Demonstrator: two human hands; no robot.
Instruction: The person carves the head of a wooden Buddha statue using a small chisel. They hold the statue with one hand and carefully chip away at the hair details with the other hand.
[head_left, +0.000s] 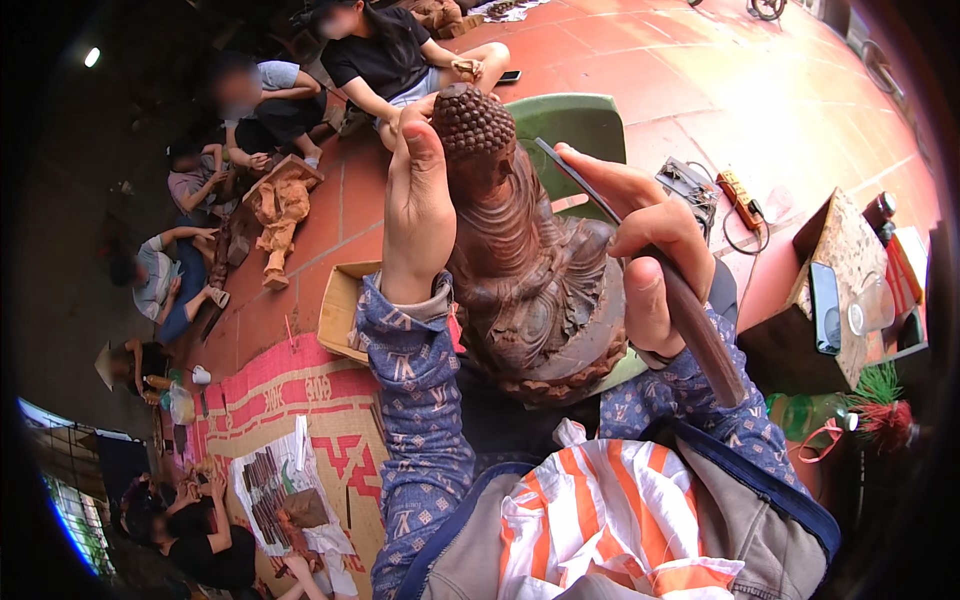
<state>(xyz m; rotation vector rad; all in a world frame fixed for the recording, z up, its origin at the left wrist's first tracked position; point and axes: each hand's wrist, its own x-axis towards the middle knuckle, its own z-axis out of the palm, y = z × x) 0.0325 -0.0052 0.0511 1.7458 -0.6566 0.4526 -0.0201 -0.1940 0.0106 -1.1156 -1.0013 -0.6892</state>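
Observation:
A dark brown carved wooden seated Buddha statue (530, 260) with knobbly curled hair stands in front of me, leaning slightly to the left. My left hand (418, 205) is cupped against the back of its head, steadying it; some fingertips are hidden behind the head. In my right hand (655, 235) is a wood-carving chisel (705, 335), its dark wooden handle running down through the palm. The chisel's flat grey blade points up and left, near the statue's face and shoulder. I cannot tell whether the blade touches the wood.
Behind the statue is a green plastic chair (585, 115). A cardboard box (345, 310) sits left of my forearm. At right are a wooden box (860, 300) bearing a phone (826, 308), and an orange power strip (738, 198). Several people work on the left; carving tools (268, 485) lie on a mat.

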